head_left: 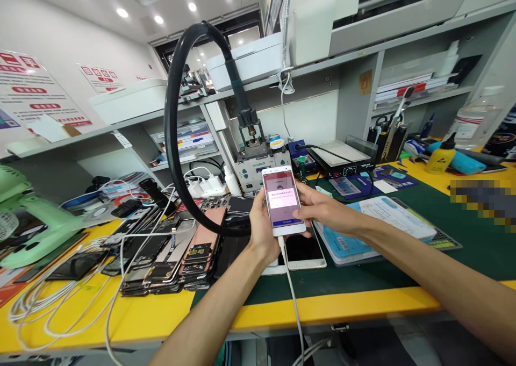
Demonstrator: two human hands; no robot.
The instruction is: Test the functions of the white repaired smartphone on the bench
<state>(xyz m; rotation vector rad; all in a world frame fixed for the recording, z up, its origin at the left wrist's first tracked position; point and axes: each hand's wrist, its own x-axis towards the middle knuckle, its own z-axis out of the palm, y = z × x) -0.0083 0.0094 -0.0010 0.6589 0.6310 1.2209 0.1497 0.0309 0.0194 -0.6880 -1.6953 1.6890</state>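
Observation:
A white smartphone is held upright over the bench, its lit screen showing a pop-up box on a reddish-purple page. My left hand grips it along the left side, fingers wrapped behind. On the right side my right hand holds it too, the thumb over the lower right of the screen and the fingers mostly hidden behind. A white charging cable is plugged into the phone's bottom edge and hangs down past the bench front. Beneath the phone lies another white-framed phone with a dark screen.
Stacks of phone parts and coiled white cables cover the left. A thick black hose arches beside a rework station. Right of my hands are a blue-and-white booklet, green mat and yellow bottle.

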